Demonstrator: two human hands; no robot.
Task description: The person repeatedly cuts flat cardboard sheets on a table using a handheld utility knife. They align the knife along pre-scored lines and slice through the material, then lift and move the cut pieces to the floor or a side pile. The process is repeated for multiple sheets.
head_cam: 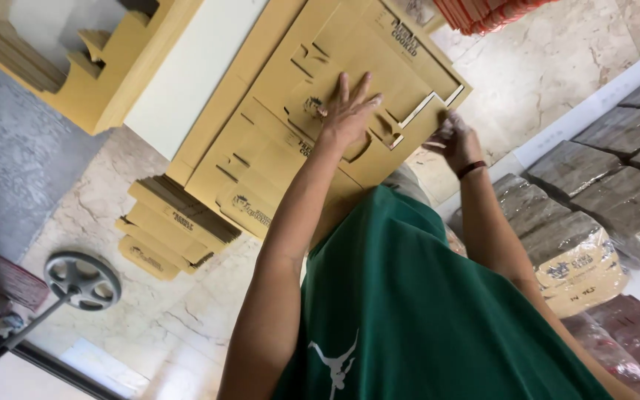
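A flat brown die-cut cardboard sheet (379, 59) with slots and dark print lies on top of a pile of like sheets. My left hand (350, 111) rests flat on its middle, palm down, fingers spread, holding nothing. My right hand (453, 141), with a dark band on the wrist, is curled on the sheet's near right edge by a stepped cut-out; it is a little blurred. My green shirt (424, 311) fills the lower part of the view.
A fanned stack of smaller printed cardboard blanks (172, 230) lies on the marble floor. Yellow-brown cut stacks (112, 67) and a white board (194, 67) are at upper left. Plastic-wrapped bundles (594, 259) line the right. A cart wheel (83, 280) is at lower left.
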